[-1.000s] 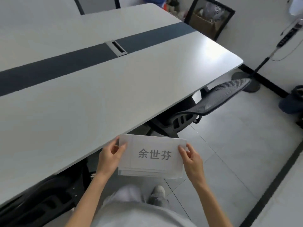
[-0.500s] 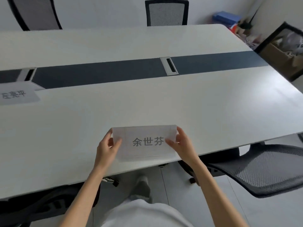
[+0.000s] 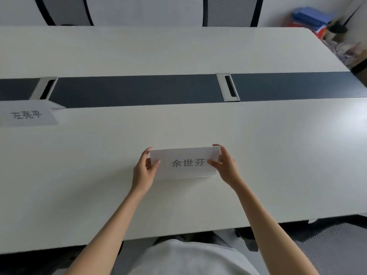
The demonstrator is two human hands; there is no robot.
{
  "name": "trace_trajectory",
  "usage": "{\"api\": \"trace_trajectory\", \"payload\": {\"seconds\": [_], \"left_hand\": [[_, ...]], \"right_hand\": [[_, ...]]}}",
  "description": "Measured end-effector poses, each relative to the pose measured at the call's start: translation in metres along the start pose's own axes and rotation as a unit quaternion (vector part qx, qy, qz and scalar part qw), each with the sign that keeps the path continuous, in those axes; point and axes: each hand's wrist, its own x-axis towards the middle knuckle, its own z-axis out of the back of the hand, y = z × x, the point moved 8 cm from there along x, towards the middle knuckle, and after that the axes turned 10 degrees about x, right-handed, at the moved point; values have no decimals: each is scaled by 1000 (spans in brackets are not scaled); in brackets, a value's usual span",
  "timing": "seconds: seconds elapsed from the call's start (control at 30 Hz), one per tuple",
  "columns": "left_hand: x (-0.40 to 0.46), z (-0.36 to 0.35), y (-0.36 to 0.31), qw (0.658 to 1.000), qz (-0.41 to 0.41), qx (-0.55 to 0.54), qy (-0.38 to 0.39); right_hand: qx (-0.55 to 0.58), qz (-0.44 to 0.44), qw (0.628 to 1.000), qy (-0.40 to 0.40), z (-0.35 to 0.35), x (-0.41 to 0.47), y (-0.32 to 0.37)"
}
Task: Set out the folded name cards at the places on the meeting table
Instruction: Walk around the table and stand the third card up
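Chairs (image 3: 231,10) stood beyond the table (image 3: 278,155); a placed card (image 3: 27,115) lay far left. Left hand (image 3: 144,171) and right hand (image 3: 226,167) pinched the name cards (image 3: 186,162), now farther over the tabletop than before

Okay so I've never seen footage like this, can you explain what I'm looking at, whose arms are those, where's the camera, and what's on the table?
There is no machine here. The camera sits on a person's head and looks forward and down, so the two bare arms reaching in from the bottom are that person's own. The left hand and right hand each hold one end of a white folded name card with printed characters, low over the long white meeting table. Whether the card touches the table yet is hard to tell. Another name card already lies at far left, beside the dark strip running along the table's middle. Chair backs stand on the far side.
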Motion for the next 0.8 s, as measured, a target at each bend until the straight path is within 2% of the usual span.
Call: {"api": "trace_trajectory", "payload": {"seconds": [0.1,0.23,0.4,0.57,0.67,0.8], "left_hand": [[0,-2,3,1000,1,1,-10],[5,0,8,998,7,59,-11],[3,19,-19,987,-84,103,-87],[16,29,-86,982,-164,54,-74],[37,19,-140,979,-187,11,-78],[79,-40,-196,984,-176,-34,-3]], "right_hand": [[-9,9,1000,11,0,9,2],[-46,32,998,42,6,13,3],[-50,100,993,38,15,19,20],[31,120,992,39,50,35,48],[85,150,985,9,93,50,68],[110,139,983,-51,164,77,65]]}}
